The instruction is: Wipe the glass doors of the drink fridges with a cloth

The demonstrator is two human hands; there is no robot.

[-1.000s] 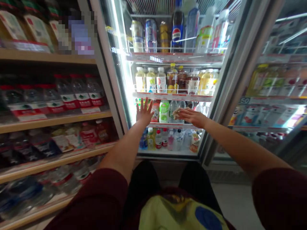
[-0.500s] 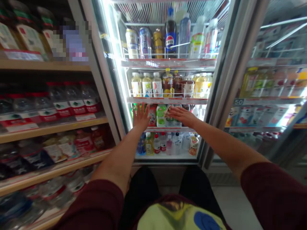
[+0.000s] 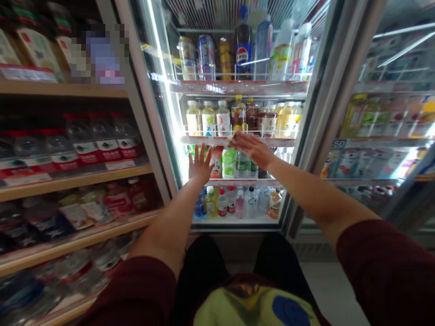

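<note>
In front of me stands a lit drinks fridge with a glass door (image 3: 217, 90). My left hand (image 3: 200, 168) is open, its fingers spread and pointing up, with the palm at the glass in front of the third shelf. A little higher and to the right is my right hand (image 3: 254, 149), fingers stretched to the left across the pane. Under its fingertips shows a small crumpled pale-brown cloth (image 3: 234, 139), mostly covered by the fingers. Behind the hands, a green-labelled bottle (image 3: 229, 163) and a red-labelled drink (image 3: 216, 164) are visible through the glass.
Wooden shelves (image 3: 74, 180) with red-capped water bottles (image 3: 110, 144) stand at the left. A metal door frame (image 3: 326, 113) borders the pane on the right, beside another glass-fronted fridge (image 3: 377, 117). My legs (image 3: 204, 267) are close to the fridge's lower edge.
My right hand and the cloth have moved up and slightly left across the glass. My left hand has stayed nearly in place.
</note>
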